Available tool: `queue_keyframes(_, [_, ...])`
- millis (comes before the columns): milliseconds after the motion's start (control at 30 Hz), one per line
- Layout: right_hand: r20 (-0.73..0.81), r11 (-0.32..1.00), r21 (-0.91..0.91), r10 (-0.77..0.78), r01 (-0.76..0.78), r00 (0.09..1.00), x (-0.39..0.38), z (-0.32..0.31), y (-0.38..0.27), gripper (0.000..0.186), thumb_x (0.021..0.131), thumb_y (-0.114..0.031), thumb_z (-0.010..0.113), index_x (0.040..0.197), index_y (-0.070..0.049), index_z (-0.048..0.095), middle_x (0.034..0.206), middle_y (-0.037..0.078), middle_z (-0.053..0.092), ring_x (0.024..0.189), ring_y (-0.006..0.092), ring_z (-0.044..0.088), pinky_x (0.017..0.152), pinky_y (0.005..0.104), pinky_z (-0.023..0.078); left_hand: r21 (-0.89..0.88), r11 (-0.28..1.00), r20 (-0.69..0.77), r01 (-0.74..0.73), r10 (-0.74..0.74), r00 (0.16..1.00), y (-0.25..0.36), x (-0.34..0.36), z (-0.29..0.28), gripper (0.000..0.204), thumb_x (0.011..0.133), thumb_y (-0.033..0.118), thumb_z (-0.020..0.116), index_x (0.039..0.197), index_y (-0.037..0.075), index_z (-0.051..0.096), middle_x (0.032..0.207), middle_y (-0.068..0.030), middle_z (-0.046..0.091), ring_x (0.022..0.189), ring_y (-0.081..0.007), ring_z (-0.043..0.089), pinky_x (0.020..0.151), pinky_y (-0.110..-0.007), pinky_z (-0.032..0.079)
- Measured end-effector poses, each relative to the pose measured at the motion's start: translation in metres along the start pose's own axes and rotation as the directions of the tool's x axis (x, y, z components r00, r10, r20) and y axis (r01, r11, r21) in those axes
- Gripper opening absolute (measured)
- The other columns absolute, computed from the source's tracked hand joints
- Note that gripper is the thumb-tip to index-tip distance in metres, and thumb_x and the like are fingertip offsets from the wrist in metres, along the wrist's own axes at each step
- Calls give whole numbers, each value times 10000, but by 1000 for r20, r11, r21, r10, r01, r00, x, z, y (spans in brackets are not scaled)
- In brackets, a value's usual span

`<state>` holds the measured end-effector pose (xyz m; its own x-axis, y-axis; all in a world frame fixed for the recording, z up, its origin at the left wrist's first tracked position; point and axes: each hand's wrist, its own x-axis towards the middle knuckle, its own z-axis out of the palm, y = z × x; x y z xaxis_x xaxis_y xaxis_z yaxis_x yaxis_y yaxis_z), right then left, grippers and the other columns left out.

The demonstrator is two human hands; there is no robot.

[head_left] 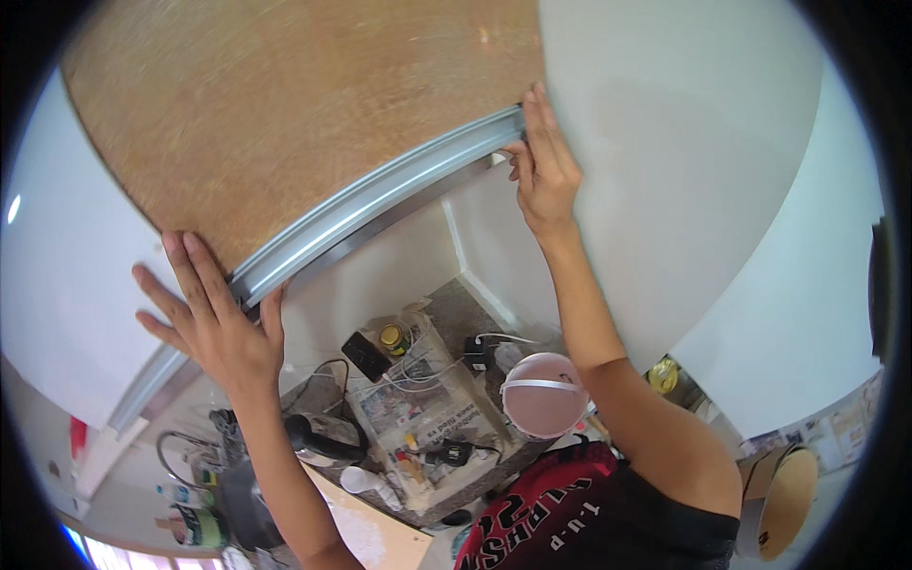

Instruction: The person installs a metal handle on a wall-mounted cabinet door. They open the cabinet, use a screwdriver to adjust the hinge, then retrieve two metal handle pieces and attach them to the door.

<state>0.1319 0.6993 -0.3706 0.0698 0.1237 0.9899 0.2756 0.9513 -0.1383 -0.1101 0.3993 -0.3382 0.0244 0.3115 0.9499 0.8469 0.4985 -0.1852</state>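
A long silvery metal profile strip [380, 186] runs along the lower edge of a brown wood-look panel [313, 85]. At its left end is my left hand [223, 328], fingers stretched up and spread over the front, thumb under the strip's lower edge. My right hand [549, 180] holds the strip's right end. Two of its fingers lie along the front, and the thumb and other fingers bend in at the lower edge. The palms hide both ends of the contact. Below the strip, a darker inner edge of the cabinet shows.
White panels [684, 180] flank the brown one. Below lies a cluttered counter with a phone [366, 356], a small yellow-lidded jar [392, 336], a pink bucket [544, 404], a black kettle [323, 439], a white cup [356, 479], chargers and cables on newspaper [427, 375].
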Motion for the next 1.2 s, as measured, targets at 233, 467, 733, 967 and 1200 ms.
queue_keyframes(233, [-111,997,6,-73,75,991,7,-5,20,634,903,201,570,1479,-59,620,1546,206,564,697,130,715,523,247,568,132,990,31,-50,47,998,18,10,2,1042,795,489,790,1684,179,343,1758,-16,299,1635,-434,120,1268,-684,55])
queue_keyframes(467, [-17,988,141,64,-61,998,15,8,-5,641,904,162,613,1497,-83,609,1561,176,558,729,126,713,505,252,553,205,976,43,-71,64,997,-1,11,-17,1031,796,609,786,1659,194,405,1736,-53,334,1636,-401,147,1259,-695,130])
queue_keyframes(733, [-115,992,97,-72,83,991,19,7,14,677,908,168,556,1527,-105,574,1591,186,515,970,248,785,734,321,674,174,950,50,-261,256,965,-13,36,-9,1085,879,770,623,1667,79,340,1729,-113,339,1626,-429,167,1288,-654,23])
queue_keyframes(967, [-119,989,141,-24,41,993,20,4,12,613,910,173,545,1472,-59,621,1531,210,570,974,266,788,793,334,686,177,947,56,-268,262,963,-15,35,-3,1059,907,784,572,1664,78,345,1724,-107,351,1625,-427,169,1289,-652,19])
queue_keyframes(1200, [-139,991,130,2,16,990,22,4,6,566,895,224,595,1402,-17,671,1486,207,612,1132,251,743,758,291,683,197,946,32,-259,258,966,-16,31,-6,1039,888,750,635,1659,107,370,1714,-97,374,1625,-425,176,1290,-654,65])
